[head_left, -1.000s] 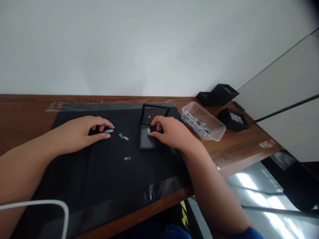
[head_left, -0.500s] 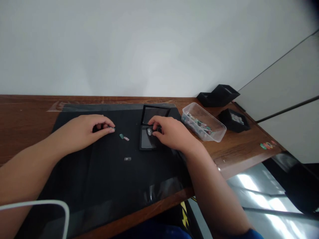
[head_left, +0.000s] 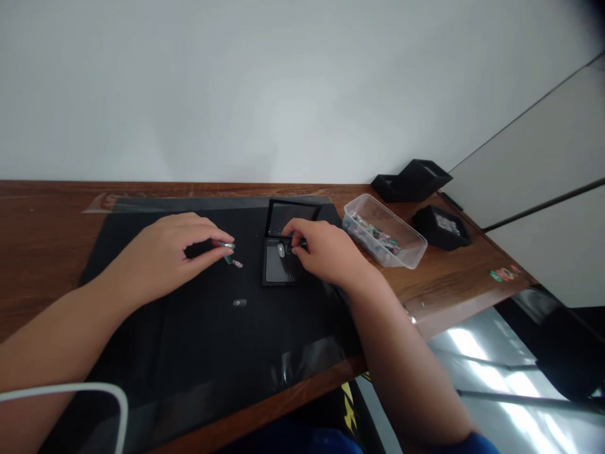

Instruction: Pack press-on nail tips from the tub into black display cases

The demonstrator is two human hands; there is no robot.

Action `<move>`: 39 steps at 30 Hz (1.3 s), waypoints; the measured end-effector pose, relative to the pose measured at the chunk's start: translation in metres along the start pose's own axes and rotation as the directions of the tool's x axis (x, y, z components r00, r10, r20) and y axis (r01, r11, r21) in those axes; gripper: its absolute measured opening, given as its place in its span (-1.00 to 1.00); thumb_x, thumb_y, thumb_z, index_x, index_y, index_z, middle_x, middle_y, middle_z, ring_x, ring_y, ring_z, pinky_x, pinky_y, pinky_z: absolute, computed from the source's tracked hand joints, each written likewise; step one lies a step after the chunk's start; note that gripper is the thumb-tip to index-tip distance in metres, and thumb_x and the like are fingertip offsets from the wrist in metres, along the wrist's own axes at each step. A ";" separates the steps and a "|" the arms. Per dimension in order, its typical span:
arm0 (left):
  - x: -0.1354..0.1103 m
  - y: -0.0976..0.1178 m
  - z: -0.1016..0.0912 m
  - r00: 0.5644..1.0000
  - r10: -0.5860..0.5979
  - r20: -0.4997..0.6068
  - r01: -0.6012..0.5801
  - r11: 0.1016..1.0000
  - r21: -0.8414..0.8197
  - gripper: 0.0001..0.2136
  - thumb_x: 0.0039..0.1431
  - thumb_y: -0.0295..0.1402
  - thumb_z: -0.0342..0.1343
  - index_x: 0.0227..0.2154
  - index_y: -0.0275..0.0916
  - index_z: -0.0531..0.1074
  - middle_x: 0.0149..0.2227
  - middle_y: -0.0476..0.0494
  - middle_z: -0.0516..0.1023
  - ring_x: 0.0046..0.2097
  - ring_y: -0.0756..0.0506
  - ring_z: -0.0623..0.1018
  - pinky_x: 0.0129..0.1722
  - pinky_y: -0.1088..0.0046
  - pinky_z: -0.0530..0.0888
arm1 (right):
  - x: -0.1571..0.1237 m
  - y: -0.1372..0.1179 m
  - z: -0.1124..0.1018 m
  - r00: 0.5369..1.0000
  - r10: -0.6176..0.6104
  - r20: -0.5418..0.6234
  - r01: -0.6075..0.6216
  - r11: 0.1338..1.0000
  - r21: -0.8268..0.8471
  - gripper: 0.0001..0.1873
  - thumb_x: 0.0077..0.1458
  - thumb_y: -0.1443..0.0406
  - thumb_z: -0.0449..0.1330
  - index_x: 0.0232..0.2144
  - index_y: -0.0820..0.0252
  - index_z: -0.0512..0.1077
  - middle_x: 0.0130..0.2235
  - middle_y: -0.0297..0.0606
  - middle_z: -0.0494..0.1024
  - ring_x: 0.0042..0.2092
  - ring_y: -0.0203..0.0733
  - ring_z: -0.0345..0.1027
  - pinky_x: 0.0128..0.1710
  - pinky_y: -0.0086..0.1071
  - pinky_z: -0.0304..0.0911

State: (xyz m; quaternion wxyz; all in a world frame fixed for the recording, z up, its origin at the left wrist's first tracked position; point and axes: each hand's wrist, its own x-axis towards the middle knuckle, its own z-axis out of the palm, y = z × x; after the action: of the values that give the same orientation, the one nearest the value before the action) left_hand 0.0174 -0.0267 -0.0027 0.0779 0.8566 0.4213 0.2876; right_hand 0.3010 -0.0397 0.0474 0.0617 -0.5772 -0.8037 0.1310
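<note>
My left hand (head_left: 186, 249) is closed, pinching a shiny greenish false nail (head_left: 227, 244) between thumb and fingertips above the black mat (head_left: 189, 353). Just below those fingertips lie a teal false nail (head_left: 229, 259) and a pinkish one (head_left: 237, 264), partly overlapped from this angle. Nearer to me rests a clear false nail (head_left: 240, 302) with a small ring mark. My right hand (head_left: 324, 249) reaches into a small black case (head_left: 278, 274), its clear lid (head_left: 293, 213) raised. Its thumb and fingers are closed together beside a pale false nail (head_left: 281, 250); what they pinch is mostly hidden.
A clear plastic tub (head_left: 411, 253) holding many small coloured pieces stands right of the case. Black boxes (head_left: 423, 181) sit at the back right corner, with another black box (head_left: 442, 228) in front. Colourful stickers (head_left: 505, 274) mark the right edge. A white cable (head_left: 106, 386) crosses the lower left.
My left hand has moved right with the false nail in its fingertips, now over the teal and pinkish ones. My right hand stays at the case.
</note>
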 end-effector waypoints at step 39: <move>0.023 0.045 0.041 0.952 0.256 -0.169 -0.239 0.964 0.114 -0.83 0.33 -0.30 0.19 -0.33 -0.13 0.66 -0.37 -0.01 0.72 -0.27 -0.13 0.62 -0.22 0.28 0.46 | -0.001 -0.011 0.007 0.998 -0.020 0.056 0.024 0.997 -0.077 -0.72 0.22 0.26 0.23 -0.03 0.03 0.58 -0.14 -0.24 0.66 -0.15 -0.10 0.50 -0.24 -0.35 0.21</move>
State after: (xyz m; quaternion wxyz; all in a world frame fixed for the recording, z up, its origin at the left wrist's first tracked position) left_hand 0.0819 -0.0334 -0.0097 -0.0370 0.8755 0.3288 0.3523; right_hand 0.2890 -0.0446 0.0439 0.0184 -0.5665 -0.8158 0.1148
